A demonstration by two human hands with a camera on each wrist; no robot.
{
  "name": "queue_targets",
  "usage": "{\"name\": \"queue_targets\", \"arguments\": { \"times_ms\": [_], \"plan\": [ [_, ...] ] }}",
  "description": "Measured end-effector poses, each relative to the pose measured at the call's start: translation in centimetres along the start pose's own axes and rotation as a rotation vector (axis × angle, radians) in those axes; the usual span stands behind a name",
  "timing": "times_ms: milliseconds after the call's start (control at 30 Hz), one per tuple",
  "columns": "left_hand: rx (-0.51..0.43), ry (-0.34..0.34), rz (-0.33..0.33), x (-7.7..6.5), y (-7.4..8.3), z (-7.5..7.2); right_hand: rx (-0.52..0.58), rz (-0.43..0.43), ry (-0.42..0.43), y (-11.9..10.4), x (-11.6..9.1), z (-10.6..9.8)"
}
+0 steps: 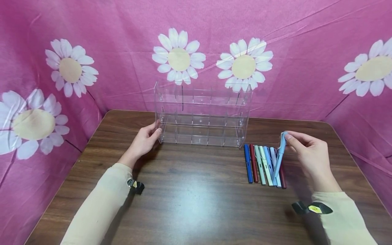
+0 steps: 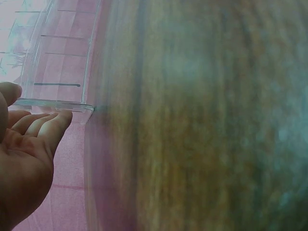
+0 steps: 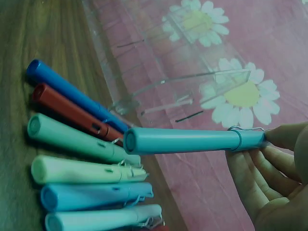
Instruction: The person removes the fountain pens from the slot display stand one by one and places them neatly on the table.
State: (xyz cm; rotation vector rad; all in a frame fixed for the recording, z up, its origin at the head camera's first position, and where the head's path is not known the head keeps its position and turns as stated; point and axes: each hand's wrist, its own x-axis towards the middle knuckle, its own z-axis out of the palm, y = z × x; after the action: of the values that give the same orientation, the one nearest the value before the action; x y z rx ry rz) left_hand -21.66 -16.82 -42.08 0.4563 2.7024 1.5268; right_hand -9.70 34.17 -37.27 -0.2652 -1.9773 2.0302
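Note:
A clear plastic rack with tiered, divided compartments stands at the back middle of the table. My left hand grips its left side, thumb at the front edge and fingers along the outer face of the side panel. Between thumb and fingers, my right hand pinches a light blue pen near its clip end. This pen hangs tilted, its other end pointing down over a row of pens. In that row lie a dark blue pen, a dark red pen and several pale green and blue ones.
Another dark red pen ends the row on the right, partly covered by the held pen. Beneath everything is a brown wood-grain table. Pink cloth with large white flowers hangs behind the rack and along both sides.

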Motion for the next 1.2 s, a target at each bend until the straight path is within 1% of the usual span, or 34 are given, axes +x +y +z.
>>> {"name": "queue_targets", "arguments": {
  "times_ms": [233, 333, 500, 600, 867, 933, 1100, 1200],
  "plan": [
    [0.017, -0.002, -0.01, 0.0, -0.1, 0.0, -0.087, 0.063, -0.019, 0.8, -0.3, -1.6],
    [0.019, -0.006, -0.008, 0.0, 0.0, -0.1, -0.176, 0.082, -0.032, 1.2, -0.3, -2.3],
    [0.024, -0.011, -0.008, 0.1, 0.1, -0.3, -0.345, 0.119, -0.08, 2.0, -0.2, -3.3],
    [0.018, -0.021, -0.015, 0.0, 0.1, -0.4, -0.414, 0.135, -0.097, 2.5, -0.1, -3.6],
    [0.007, -0.034, -0.007, 0.1, 0.1, -0.4, -0.566, 0.181, -0.099, 4.2, 0.6, -4.5],
    [0.01, -0.034, -0.006, 0.1, 0.1, -0.4, -0.585, 0.177, -0.114, 4.7, 0.7, -4.7],
    [0.026, -0.036, -0.014, 0.1, 0.0, -0.2, -0.593, 0.162, -0.149, 5.5, 1.0, -5.0],
    [0.029, -0.041, -0.02, 0.1, 0.0, -0.2, -0.645, 0.158, -0.157, 5.6, 1.2, -4.9]
  ]
}}
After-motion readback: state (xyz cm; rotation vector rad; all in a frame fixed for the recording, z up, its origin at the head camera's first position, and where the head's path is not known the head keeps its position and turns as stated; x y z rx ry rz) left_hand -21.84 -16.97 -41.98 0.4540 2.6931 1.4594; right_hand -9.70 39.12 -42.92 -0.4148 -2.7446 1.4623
